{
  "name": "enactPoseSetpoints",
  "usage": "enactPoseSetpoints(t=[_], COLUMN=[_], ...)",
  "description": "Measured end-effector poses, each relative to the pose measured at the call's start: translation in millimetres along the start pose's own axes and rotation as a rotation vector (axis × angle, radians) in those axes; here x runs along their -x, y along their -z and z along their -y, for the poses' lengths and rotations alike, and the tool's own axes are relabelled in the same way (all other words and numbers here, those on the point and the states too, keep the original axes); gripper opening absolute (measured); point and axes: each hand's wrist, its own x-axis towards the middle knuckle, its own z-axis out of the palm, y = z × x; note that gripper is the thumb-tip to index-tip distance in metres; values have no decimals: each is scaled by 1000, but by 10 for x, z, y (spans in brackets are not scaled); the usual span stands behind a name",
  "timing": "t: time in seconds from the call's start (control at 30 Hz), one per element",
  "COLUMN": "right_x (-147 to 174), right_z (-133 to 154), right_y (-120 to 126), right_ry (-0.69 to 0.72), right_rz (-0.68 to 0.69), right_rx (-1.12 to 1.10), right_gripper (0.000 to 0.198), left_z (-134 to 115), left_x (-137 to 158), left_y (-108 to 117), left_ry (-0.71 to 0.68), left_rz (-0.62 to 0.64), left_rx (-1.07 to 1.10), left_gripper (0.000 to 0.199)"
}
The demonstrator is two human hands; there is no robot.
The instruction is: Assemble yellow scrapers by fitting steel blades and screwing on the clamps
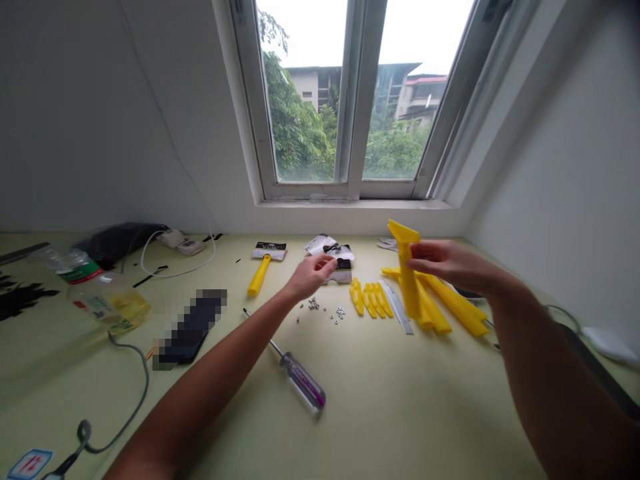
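My right hand (435, 261) grips a yellow plastic scraper handle (409, 287), held upright with its wide head at the top. Below and beside it lie more yellow handles (453, 305). My left hand (311, 277) has thumb and fingers pinched together in front of black-and-white packaging cards (343, 272); what it holds, if anything, is too small to tell. Between the hands are several small yellow pieces (376, 300) and flat metal blades (397, 310). Closer to me sit small screws (313, 304) and nuts (341, 311).
A clear-handled screwdriver (304, 383) lies beside my left forearm. Another yellow scraper (259, 275) rests at the back. On the left are a dark phone (193, 330), a tilted plastic bottle (103, 293) and a grey cable (146, 393). A window (355, 190) rises behind the table.
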Motion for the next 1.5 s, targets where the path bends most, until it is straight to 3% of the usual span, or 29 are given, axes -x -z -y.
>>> enactPoseSetpoints(t=[0.07,0.1,0.17,0.27,0.4,0.5,0.77,0.87,1.03,1.13,1.2,1.3,1.33,1.5], right_x=[-40,-70,-127,-140,-23,36,-64,-99,-74,29,116,191,192,119], right_z=[279,381,470,286,-234,-484,-507,-476,-362,-204,-35,290,402,820], right_y=[-247,-360,-511,-526,-469,-533,-602,-549,-189,92,156,-47,-181,-932], right_ry=[183,252,331,286,18,-43,-23,-14,2,13,73,174,183,237], right_rz=[106,146,247,347,358,407,401,382,481,526,408,-57,-139,-235], right_rx=[-309,-379,-368,-78,438,567,616,586,404,157,-85,-519,-639,-875], right_gripper=[48,49,46,45,68,83,86,72,37,33,33,27,24,18], left_z=[-148,-194,-215,-97,131,201,208,230,209,192,184,161,150,99], left_x=[208,306,480,684,916,1056,1145,1154,1193,1233,1268,1331,1352,1425], left_y=[-106,-152,-203,-160,-17,39,66,51,15,-8,-29,-59,-68,-109], left_ry=[-80,-89,-73,1,90,99,68,68,47,47,33,19,30,94], left_rz=[390,483,543,447,287,228,217,228,279,327,355,381,391,425], left_rx=[354,461,573,575,533,548,578,585,591,584,581,567,565,553], left_gripper=[47,50,50,46,41,39,37,36,35,38,43,50,52,58])
